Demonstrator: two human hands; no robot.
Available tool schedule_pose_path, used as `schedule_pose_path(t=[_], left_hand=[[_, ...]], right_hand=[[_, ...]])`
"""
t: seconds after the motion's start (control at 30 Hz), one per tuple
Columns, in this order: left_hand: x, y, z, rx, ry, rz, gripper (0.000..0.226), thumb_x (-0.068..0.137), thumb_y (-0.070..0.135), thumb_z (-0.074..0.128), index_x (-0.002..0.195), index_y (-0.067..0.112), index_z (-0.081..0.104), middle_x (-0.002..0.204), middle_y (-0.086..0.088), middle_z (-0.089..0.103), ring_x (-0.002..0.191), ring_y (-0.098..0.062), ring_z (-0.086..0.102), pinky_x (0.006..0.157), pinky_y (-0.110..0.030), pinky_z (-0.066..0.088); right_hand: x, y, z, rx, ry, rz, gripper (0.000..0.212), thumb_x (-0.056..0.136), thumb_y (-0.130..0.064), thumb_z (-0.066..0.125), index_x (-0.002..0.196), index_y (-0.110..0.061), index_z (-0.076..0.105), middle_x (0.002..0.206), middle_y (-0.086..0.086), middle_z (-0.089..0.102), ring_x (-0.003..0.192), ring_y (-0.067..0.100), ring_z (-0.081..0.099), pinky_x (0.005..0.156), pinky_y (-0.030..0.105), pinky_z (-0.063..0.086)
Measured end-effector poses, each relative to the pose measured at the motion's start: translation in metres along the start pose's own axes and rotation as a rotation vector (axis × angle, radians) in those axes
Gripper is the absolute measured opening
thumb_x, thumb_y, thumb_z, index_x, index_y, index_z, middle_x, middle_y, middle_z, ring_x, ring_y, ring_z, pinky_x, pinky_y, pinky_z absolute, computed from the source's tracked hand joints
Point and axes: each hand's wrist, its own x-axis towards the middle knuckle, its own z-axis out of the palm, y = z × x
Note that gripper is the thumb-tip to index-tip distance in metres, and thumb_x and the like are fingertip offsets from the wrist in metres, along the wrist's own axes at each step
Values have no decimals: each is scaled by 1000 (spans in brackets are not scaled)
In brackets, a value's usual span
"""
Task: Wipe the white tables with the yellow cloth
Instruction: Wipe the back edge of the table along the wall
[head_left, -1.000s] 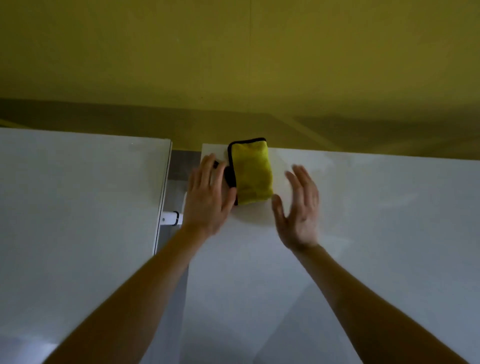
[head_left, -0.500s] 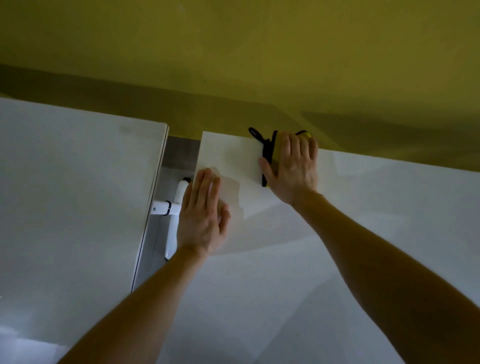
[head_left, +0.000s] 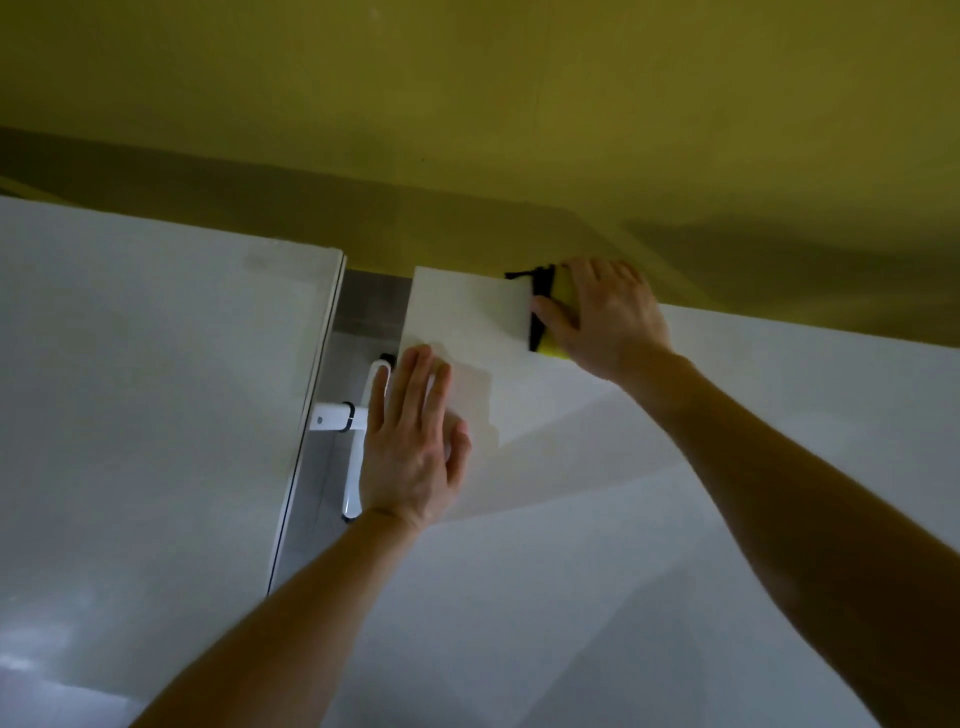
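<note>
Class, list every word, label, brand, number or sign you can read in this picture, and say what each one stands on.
There is no readable text.
yellow cloth under the right hand: only a black trim and loop, no legible tag.
left white table, right white table, white frame in the gap between them, and yellow wall: all plain.

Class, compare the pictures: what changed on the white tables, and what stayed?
The right hand moved forward onto the yellow cloth, pressing it at the right table's far edge. The left hand came off it and drew back, lying flat. The left table stayed put.
</note>
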Motion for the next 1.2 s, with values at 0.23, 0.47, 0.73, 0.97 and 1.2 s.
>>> schedule_pose_path(t=[0.23, 0.47, 0.73, 0.97, 1.2], left_hand=[[-1, -1, 1, -15, 13, 4, 73, 105, 29, 60, 166, -1, 34, 177, -22, 24, 167, -36, 19, 130, -60, 27], [0, -1, 0, -26, 21, 13, 73, 105, 29, 61, 166, -1, 35, 176, -21, 25, 167, -37, 19, 131, -61, 25], [2, -2, 5, -78, 33, 6, 69, 107, 29, 55, 166, -1, 34, 177, -22, 25, 167, -36, 19, 132, -58, 26], [2, -3, 2, -12, -9, -9, 68, 111, 38, 41, 168, 3, 32, 178, -19, 24, 167, -34, 19, 132, -57, 25], [2, -4, 2, -43, 16, -4, 64, 109, 35, 46, 162, -1, 41, 175, -22, 30, 165, -37, 23, 130, -60, 28]], right_hand=[[65, -119, 20, 61, -140, -22, 54, 109, -67, 33, 119, -23, 63, 103, 3, 64, 90, 25, 59, 76, 38, 44], [35, -53, 16, 132, -46, 56, 53, 104, -69, 49, 114, -19, 64, 101, 8, 68, 93, 36, 68, 68, 37, 41], [-3, 1, 10, 12, 222, 463, 68, 100, -77, 35, 99, -19, 71, 102, 14, 74, 99, 37, 66, 94, 46, 42], [64, -144, 32, 184, -11, 46, 51, 103, -69, 46, 113, -25, 70, 96, 0, 70, 92, 25, 65, 84, 36, 47], [-23, 59, -5, 114, 214, 188, 48, 96, -64, 65, 106, -17, 73, 99, 13, 74, 90, 42, 71, 71, 46, 55]])
